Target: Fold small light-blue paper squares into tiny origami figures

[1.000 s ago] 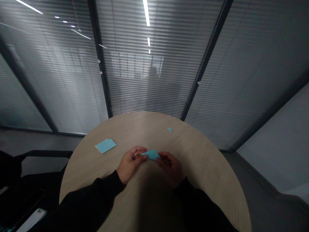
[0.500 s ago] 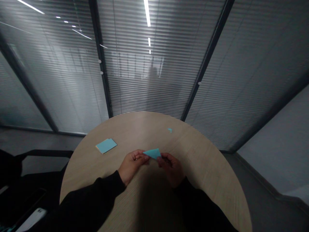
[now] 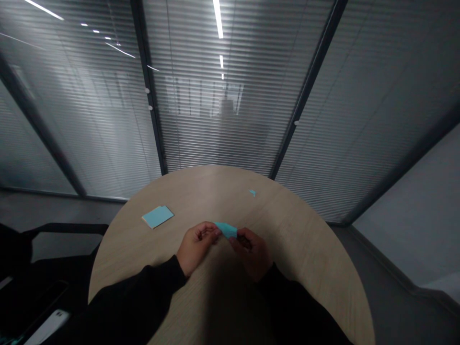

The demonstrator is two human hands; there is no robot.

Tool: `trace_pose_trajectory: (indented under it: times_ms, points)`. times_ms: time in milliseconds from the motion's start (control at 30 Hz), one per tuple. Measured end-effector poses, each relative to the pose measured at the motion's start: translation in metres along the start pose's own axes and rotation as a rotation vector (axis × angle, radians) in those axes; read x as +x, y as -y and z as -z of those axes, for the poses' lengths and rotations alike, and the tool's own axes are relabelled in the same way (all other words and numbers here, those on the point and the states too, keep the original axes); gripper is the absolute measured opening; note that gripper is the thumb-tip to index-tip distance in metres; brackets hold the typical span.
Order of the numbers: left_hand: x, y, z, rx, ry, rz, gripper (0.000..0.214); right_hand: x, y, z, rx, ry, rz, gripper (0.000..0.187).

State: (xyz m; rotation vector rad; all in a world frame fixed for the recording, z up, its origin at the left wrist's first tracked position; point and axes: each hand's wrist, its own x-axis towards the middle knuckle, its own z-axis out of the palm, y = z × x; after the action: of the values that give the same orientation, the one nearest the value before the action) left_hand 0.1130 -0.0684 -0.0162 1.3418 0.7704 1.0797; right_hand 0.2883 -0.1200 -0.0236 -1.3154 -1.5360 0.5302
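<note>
My left hand [image 3: 197, 245] and my right hand [image 3: 251, 255] hover over the round wooden table [image 3: 287, 239], pinching opposite ends of a small piece of light blue paper [image 3: 226, 229]. The paper bows in a curved strip between my fingertips, and my fingers hide its ends. Off to the left, a small stack of light blue paper [image 3: 157, 216] lies on the tabletop, out of reach of my fingers. A tiny blue scrap [image 3: 252, 192] lies farther out, beyond my right hand.
Glass partitions with slatted blinds [image 3: 215, 120] stand behind the table. A dark chair [image 3: 64, 228] stands at the left, and a white object [image 3: 46, 327] lies in the dark area at the lower left.
The blue paper has gone from a flat triangle to a bent, narrower strip. My hands have drawn slightly closer together.
</note>
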Motion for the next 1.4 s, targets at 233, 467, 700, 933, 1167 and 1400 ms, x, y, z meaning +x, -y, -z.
trace_pose_trajectory:
  times_ms: [233,467,700,933,1167,1400]
  points:
    - [-0.0022,-0.0023,-0.001,-0.008,-0.041,-0.041,0.025,-0.0005,0.0019,-0.0015,-0.124,-0.05,0.066,0.022]
    - [-0.0059,-0.0015,-0.0006,0.19,0.004,-0.128,0.021,-0.0011,0.0032,-0.0027,-0.149,-0.051,0.097,0.013]
    - [-0.0066,-0.0033,-0.0028,0.339,0.131,-0.284,0.025,-0.0002,0.006,-0.0035,-0.194,-0.075,0.112,0.015]
    - [-0.0036,0.0043,-0.0039,0.036,0.136,-0.019,0.025,-0.001,0.0076,-0.0023,-0.18,-0.036,0.088,0.013]
    - [-0.0054,0.0006,-0.0025,0.197,0.099,-0.091,0.019,-0.002,0.0057,-0.0028,-0.152,-0.014,0.055,0.019]
    - [-0.0056,0.0013,0.0,0.271,0.099,-0.144,0.018,-0.0011,-0.0002,-0.0035,0.134,-0.065,0.035,0.047]
